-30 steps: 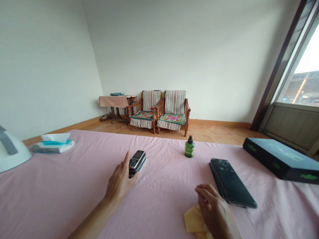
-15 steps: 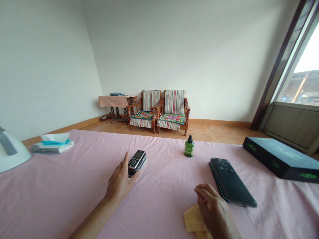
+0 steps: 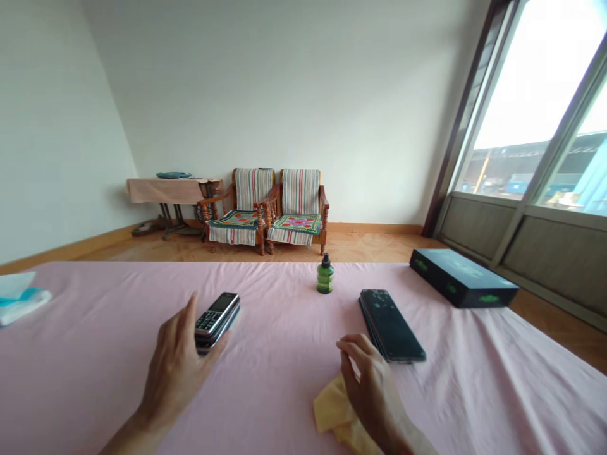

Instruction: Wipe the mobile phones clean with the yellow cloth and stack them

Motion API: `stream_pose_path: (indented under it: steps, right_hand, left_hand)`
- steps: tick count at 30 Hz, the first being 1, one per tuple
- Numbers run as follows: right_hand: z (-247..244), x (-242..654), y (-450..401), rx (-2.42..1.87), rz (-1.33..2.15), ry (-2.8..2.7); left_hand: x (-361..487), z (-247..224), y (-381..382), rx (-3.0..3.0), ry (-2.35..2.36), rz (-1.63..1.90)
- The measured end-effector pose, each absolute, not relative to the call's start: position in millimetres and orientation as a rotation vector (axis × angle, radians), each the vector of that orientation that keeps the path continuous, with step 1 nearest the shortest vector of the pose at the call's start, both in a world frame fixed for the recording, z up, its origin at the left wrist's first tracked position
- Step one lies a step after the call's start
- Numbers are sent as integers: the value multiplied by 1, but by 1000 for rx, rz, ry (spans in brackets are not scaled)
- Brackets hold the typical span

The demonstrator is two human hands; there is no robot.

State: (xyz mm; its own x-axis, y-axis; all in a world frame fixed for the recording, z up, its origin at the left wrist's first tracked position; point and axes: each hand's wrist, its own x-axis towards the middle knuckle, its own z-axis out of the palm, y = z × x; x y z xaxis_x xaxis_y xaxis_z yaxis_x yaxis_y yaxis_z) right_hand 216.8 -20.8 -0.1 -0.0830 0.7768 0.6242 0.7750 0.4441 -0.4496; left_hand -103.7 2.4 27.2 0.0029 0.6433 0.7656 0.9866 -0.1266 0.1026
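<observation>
My left hand [image 3: 177, 363] is closed around the near end of a small stack of mobile phones, thumb on the right side and fingers on the left. On top lies a keypad phone [image 3: 217, 314] with a small dark screen; the ones beneath are mostly covered. My right hand [image 3: 372, 379] is closed, its fingertips drawn together with nothing visible in them. Under and beside it a crumpled yellow cloth [image 3: 331, 407] lies on the bedding. Just beyond that hand rests a stack of large black smartphones [image 3: 396, 328], screen side up.
A green bottle [image 3: 325, 278] with a black cap stands at the far middle of the pink sheet [image 3: 279, 354]. A black box [image 3: 462, 278] sits at the back right, a tissue pack [image 3: 21, 303] at the left edge. Two wooden armchairs [image 3: 296, 205] are against the wall.
The view has turned right, so everything appears further left. The white object at the far left has gone out of view. Both hands keep nearly the same places beside the phones and cloth.
</observation>
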Motion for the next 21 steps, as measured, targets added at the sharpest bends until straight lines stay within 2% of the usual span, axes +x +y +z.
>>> stream_pose_path:
  steps: [3,7,12,16,21]
  right_hand:
    - [6,234,-15,-1528,-253,-1790]
    - [8,260,-7,-1898,-449,-1622]
    - [0,279,1,-2207,-263,-1515]
    - [-9,287,8,-2266,-204,-1481]
    - [-16,289,8,-2256,-256,-1453]
  left_hand:
    - [-96,22,-2,-2015,-1438,-1102]
    - [-85,7,-7,-2306,-1239,-1027]
    - [-66,-3,-15,-2633,-1228,-986]
    - [-54,-1,-21,-2834,-1278,-814]
    - [-52,4,-20,-2895,-1436,-899]
